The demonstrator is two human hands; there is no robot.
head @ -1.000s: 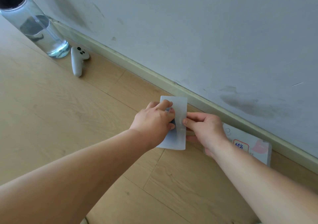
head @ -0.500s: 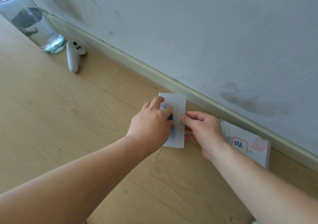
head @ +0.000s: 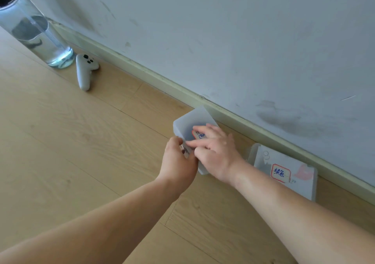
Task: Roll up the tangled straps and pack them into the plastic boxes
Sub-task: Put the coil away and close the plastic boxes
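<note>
- Centrally in the frame, a frosted plastic box (head: 189,121) sits on the wooden floor (head: 81,142), its far corner just beside the baseboard (head: 142,71).
- The left grip (head: 178,162), a bare hand, comes in from the lower left. Its fingers and thumb are curled against the near left edge of the box, clamped on it.
- The right grip (head: 217,154) lies on top of the box with its fingers (head: 191,142) stretched out fairly straight and apart, touching the lid rather than closing round it.
- A red-bordered label (head: 199,136) with blue writing peeks out between those fingers.
- Whatever the box holds cannot be made out through the cloudy plastic and the hands.
- Right of centre, a second plastic box (head: 300,188) lies flat on the floor near the baseboard. It has its own red-bordered label (head: 281,173) and a pink shape beside it.
- Upper left of the frame: a clear water bottle (head: 40,38) stands close to the wall (head: 223,40), and a white controller (head: 84,71) lies just beside it on the floor.
</note>
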